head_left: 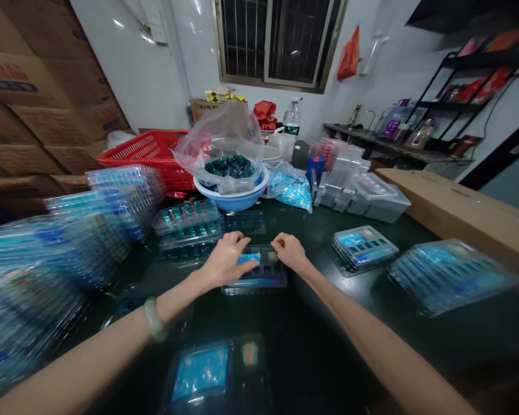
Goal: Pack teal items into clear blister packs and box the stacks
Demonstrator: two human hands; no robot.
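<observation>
Clear plastic blister tray (263, 280): yours sits at lower centre on the dark green worktop (328, 328), squarely between your hands, probably so both can reach it at once. A blue card insert (248, 259) shows inside it.

Left hand (227, 260): you have it closed down over the tray's left end, fingers curled across the top, and it appears to be gripping. A pale green bangle (154, 319) sits on your wrist.

Right hand (289, 251): yours is half curled, fingertips touching the tray's far right corner. You can't tell from this view whether it grips or only steadies.

Nearest tray: another blue-carded tray (214, 369) lies at bottom centre, close to your body and slightly blurred.

Left-side piles: a tall stack of clear trays (47, 276) runs along the left of the frame, blurred. Stacking likely saves worktop space and keeps the trays within reach.

Right-side piles: a small stack of filled trays (363, 248) and a larger blurred stack (452, 276) lie to your right.

Upper centre: a clear bag of dark teal pieces (229, 167) rests in a blue plastic basin (259, 187), which would keep loose pieces together. A red plastic basket (147, 155) stands to its left.

Room edges: cardboard cartons (38, 98) are piled at upper left, and a flat cardboard box (462, 210) lies at right.
</observation>
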